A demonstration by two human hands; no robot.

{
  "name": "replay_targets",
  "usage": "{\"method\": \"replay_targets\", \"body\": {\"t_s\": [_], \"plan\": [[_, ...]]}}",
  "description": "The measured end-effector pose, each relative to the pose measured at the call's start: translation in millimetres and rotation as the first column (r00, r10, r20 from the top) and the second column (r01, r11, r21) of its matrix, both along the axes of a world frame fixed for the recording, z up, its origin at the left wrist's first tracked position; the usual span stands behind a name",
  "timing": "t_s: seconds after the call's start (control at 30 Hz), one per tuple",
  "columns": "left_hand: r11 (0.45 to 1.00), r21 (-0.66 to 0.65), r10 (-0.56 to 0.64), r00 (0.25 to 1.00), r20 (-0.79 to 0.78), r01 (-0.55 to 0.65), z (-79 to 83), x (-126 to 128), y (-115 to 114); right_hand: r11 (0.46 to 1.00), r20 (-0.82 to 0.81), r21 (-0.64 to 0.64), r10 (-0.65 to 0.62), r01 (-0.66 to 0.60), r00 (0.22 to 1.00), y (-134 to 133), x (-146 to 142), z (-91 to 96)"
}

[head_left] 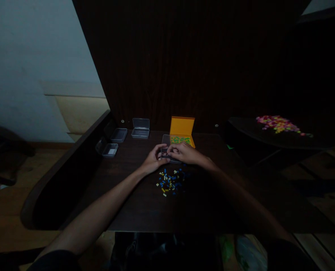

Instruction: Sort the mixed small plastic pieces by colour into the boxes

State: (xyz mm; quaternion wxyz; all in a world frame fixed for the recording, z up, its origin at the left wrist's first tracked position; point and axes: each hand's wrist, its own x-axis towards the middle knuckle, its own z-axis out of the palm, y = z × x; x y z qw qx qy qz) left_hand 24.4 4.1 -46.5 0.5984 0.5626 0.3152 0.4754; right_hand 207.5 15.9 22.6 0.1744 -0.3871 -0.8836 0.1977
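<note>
My left hand (154, 159) curls round the left side of a clear plastic box (175, 162), thumb near its front edge and fingers at the back. Over that box, the fingers of my right hand (184, 152) are pinched together; whatever they hold is too small and dark to see. Part of the box's transparent lid (165, 139) shows behind my hands. Just beyond stands an open yellow case (182, 126) with green pieces (180, 139) inside. A loose pile of small blue, yellow and pale toy bricks (169, 182) lies on the table in front of the box.
On the dark table (128, 214), an open clear box (140, 131), a shallow clear tray (119, 134) and a small clear box (110, 150) stand at the back left. A raised side panel (68, 171) borders the left. Pink and yellow pieces (280, 124) lie on a dark surface at right.
</note>
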Motion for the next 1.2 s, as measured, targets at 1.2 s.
{"method": "replay_targets", "body": {"t_s": [1.2], "plan": [[0.999,0.035,-0.011,1.0,-0.029,0.012,-6.0,-2,3,0.99,0.255,0.118,0.042,-0.074,0.966,14,-17,-5.6]]}}
